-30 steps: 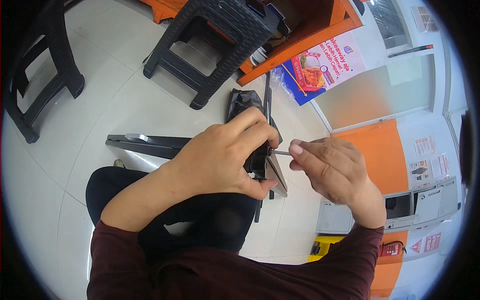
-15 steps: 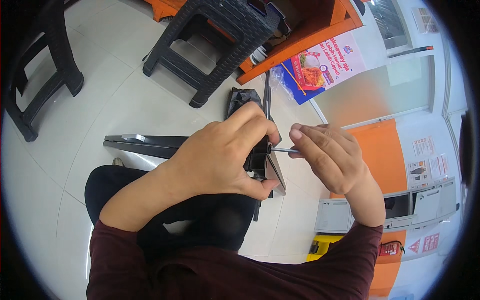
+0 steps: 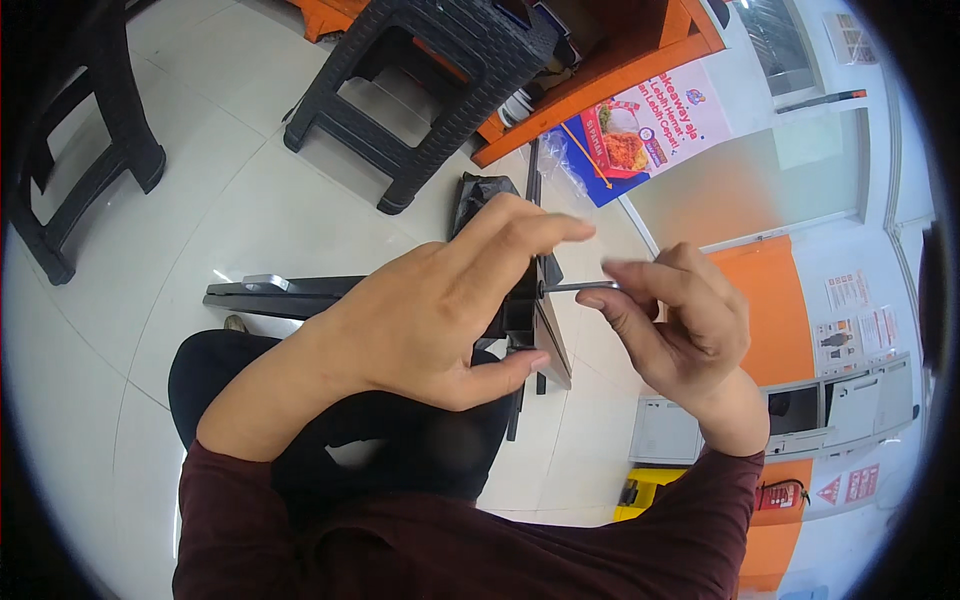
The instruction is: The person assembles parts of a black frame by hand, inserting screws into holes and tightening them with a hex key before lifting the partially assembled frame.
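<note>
My left hand (image 3: 440, 300) is spread around the end of a black metal frame (image 3: 519, 318). Its index finger is stretched out above the frame, clear of it, and the thumb lies by the lower edge. The palm side and other fingers are hidden. In my right hand (image 3: 690, 320), thumb and forefinger pinch the bent outer end of a thin grey hex key (image 3: 578, 287). The key's far tip meets a round fitting on the frame's side. A long black bar (image 3: 310, 295) with a silver bracket (image 3: 266, 283) extends to the left, partly behind my left wrist.
Black plastic stools (image 3: 410, 110) stand at the upper left and top. An orange shelf unit (image 3: 600, 95) rises beyond, beside a printed poster (image 3: 650, 135). Black plastic wrapping (image 3: 480, 195) lies on the tiled floor (image 3: 230, 200). Grey lockers (image 3: 665, 430) line the right side.
My left index finger has lifted off the frame and straightened. My right hand has shifted right and turned, its fingers now at the key's outer end, so more of the key shows.
</note>
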`<state>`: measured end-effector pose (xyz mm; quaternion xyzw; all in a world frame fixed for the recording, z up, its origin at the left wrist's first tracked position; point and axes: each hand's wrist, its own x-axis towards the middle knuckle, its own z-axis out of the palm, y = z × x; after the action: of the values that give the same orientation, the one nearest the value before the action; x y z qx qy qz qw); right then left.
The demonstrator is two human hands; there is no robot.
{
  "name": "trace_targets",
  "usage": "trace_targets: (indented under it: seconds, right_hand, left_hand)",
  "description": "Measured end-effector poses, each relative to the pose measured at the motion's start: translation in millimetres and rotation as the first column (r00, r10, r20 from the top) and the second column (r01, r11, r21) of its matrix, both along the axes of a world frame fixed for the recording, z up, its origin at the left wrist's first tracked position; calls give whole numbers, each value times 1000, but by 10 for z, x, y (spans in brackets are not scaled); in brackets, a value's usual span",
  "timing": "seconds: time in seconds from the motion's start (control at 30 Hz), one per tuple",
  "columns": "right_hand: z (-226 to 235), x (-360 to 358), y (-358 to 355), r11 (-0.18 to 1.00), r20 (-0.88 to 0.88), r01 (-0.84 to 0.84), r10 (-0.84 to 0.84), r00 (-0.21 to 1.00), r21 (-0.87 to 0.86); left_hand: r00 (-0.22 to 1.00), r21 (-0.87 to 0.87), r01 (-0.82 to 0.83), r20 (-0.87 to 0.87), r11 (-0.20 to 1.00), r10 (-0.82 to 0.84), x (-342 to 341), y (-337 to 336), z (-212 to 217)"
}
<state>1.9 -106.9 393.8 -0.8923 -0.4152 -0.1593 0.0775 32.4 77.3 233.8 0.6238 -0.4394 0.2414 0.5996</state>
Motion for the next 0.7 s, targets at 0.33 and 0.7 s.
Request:
trace_targets:
  seconds: [0.33, 0.7]
  right_hand:
    - [-4, 30, -83, 992, -281, 30, 6, 960, 122]
    - [-11, 140, -68, 997, -270, 47, -60, 961, -54]
  left_hand:
    - [999, -43, -28, -39, 999, 26, -24, -73, -32]
    - [990, -36, -144, 1, 989, 144, 5, -165, -102]
